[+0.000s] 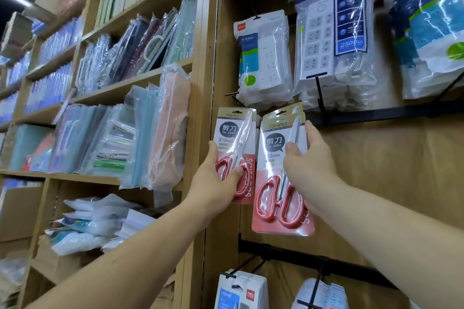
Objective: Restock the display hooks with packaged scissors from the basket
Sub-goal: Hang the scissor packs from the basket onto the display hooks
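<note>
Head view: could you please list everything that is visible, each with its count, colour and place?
left scissors pack: one, red handles, beige card, against the wooden upright
right scissors pack: one in front, perhaps another behind, red handles, before the brown panel
power strip bags: several, white in clear plastic, hanging on hooks above
hook rails: two, black, across the brown panel
lower packs: several, white and blue, on hooks at the bottom
shelves: wooden, at left, filled with plastic-wrapped goods
left hand: holds the left scissors pack
right hand: pinches the right scissors pack
</note>
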Motion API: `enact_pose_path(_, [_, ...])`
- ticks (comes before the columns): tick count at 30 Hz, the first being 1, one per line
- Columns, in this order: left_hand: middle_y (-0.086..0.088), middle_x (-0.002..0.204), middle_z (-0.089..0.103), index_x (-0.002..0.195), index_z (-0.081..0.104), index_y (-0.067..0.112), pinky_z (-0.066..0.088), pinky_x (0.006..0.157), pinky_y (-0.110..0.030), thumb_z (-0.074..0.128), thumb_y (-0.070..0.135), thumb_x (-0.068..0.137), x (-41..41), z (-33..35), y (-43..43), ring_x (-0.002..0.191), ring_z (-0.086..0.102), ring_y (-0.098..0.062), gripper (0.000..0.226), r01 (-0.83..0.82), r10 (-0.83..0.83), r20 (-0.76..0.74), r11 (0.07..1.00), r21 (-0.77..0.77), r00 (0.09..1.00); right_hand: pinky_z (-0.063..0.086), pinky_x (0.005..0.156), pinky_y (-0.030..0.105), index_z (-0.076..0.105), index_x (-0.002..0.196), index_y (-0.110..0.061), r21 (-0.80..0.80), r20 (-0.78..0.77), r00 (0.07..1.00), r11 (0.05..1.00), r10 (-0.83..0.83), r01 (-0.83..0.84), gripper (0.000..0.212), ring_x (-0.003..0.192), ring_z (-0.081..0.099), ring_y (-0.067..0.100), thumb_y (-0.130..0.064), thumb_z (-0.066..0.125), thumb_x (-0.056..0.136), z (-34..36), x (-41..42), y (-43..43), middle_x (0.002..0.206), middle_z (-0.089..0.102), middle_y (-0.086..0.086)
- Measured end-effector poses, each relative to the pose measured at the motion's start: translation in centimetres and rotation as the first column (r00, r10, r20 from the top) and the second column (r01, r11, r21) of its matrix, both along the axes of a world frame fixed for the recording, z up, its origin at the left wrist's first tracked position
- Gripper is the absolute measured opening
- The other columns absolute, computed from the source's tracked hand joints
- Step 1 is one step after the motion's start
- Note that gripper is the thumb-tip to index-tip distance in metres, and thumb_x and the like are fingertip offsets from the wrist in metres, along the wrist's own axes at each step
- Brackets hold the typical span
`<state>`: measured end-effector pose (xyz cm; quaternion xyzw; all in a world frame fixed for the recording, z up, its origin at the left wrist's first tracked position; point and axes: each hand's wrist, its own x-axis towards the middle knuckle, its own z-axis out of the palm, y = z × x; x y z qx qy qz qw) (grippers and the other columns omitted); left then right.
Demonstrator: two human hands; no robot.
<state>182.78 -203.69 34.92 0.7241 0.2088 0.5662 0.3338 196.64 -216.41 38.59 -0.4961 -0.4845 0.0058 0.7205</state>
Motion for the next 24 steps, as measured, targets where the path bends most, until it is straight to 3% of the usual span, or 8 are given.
enact_pose_path(4, [0.012, 0.138, 0.066, 0.163, 0.019, 0.042, 0.062, 0.095, -0.041, 0.070, 0.037, 0.099, 0.6, 1.4, 0.9, 0.111, 0.073, -0.014, 0.083, -0.030, 0.030, -0.015, 0.999, 0.042, 0.999, 0.044, 0.045, 0.007, 0.033, 0.162, -0.039, 0.003, 0.021, 1.000, 1.000, -0.002, 0.002, 0.060, 0.080, 0.063, 0.001, -0.012, 0.048, 0.112, 0.6, -0.2, 0.4, 0.114, 0.065, -0.014])
enact_pose_path(8, [0.008, 0.147, 0.057, 0.160, 0.020, 0.044, 0.059, 0.101, -0.046, 0.072, 0.057, 0.083, 1.0, 2.7, 2.3, 0.125, 0.066, -0.023, 0.094, -0.070, 0.072, -0.033, 0.996, 0.060, 0.997, 0.039, 0.040, 0.004, 0.027, 0.165, -0.037, 0.003, 0.034, 0.999, 1.000, 0.004, -0.004, 0.064, 0.075, 0.056, -0.002, -0.011, 0.049, 0.112, 1.0, -0.2, 0.5, 0.098, 0.053, -0.023])
enact_pose_path(11, [0.006, 0.147, 0.056, 0.164, 0.020, 0.039, 0.059, 0.101, -0.042, 0.072, 0.047, 0.095, 1.1, 2.7, 2.8, 0.122, 0.066, -0.020, 0.087, -0.078, 0.081, -0.050, 0.994, 0.074, 0.995, 0.043, 0.046, 0.009, 0.025, 0.165, -0.040, 0.000, 0.037, 0.999, 1.000, -0.001, 0.001, 0.065, 0.078, 0.059, 0.001, -0.013, 0.050, 0.112, 1.0, 0.1, 1.2, 0.111, 0.060, -0.017])
enact_pose_path(13, [0.008, 0.145, 0.058, 0.165, 0.019, 0.035, 0.058, 0.102, -0.037, 0.070, 0.042, 0.098, 1.2, 2.2, 3.3, 0.121, 0.066, -0.015, 0.085, -0.077, 0.081, -0.050, 0.993, 0.086, 0.995, 0.047, 0.047, 0.010, 0.028, 0.164, -0.040, -0.001, 0.036, 0.999, 1.000, -0.004, 0.004, 0.062, 0.079, 0.062, 0.003, -0.013, 0.050, 0.112, 0.8, 0.3, 1.7, 0.106, 0.060, -0.020])
enact_pose_path(16, [0.010, 0.140, 0.061, 0.166, 0.018, 0.037, 0.059, 0.095, -0.030, 0.069, 0.041, 0.100, 1.4, 1.4, 3.5, 0.115, 0.069, -0.013, 0.083, -0.052, 0.056, -0.052, 0.995, 0.079, 0.997, 0.056, 0.057, 0.019, 0.031, 0.163, -0.042, -0.002, 0.030, 0.999, 1.000, 0.016, -0.016, 0.061, 0.088, 0.069, 0.007, -0.014, 0.050, 0.112, 0.3, 0.4, 2.4, 0.126, 0.066, -0.009])
enact_pose_path(19, [0.012, 0.138, 0.062, 0.165, 0.019, 0.038, 0.060, 0.097, -0.032, 0.069, 0.043, 0.099, 1.4, 1.3, 3.7, 0.114, 0.070, -0.013, 0.083, -0.062, 0.067, -0.047, 0.993, 0.101, 0.997, 0.050, 0.052, 0.015, 0.030, 0.163, -0.042, 0.008, 0.020, 1.000, 1.000, 0.013, -0.013, 0.061, 0.083, 0.066, 0.004, -0.014, 0.049, 0.112, -0.1, 0.5, 2.7, 0.119, 0.064, -0.012])
enact_pose_path(22, [0.016, 0.130, 0.066, 0.165, 0.023, 0.036, 0.058, 0.076, -0.013, 0.069, 0.037, 0.100, 1.2, 1.1, 3.8, 0.103, 0.072, -0.004, 0.080, -0.048, 0.053, -0.056, 0.995, 0.087, 0.997, 0.054, 0.051, 0.016, 0.036, 0.160, -0.043, 0.015, 0.021, 1.000, 1.000, 0.016, -0.016, 0.057, 0.080, 0.071, 0.006, -0.014, 0.049, 0.112, -0.5, 0.9, 2.9, 0.120, 0.068, -0.010])
enact_pose_path(24, [0.017, 0.129, 0.067, 0.166, 0.023, 0.034, 0.055, 0.073, -0.010, 0.069, 0.037, 0.100, 1.2, 0.9, 3.9, 0.102, 0.072, -0.002, 0.080, -0.042, 0.047, -0.068, 0.997, 0.069, 0.997, 0.054, 0.050, 0.015, 0.037, 0.159, -0.042, 0.017, 0.027, 1.000, 1.000, 0.007, -0.007, 0.056, 0.072, 0.072, 0.001, -0.014, 0.050, 0.112, -0.5, 1.0, 2.8, 0.108, 0.067, -0.015])
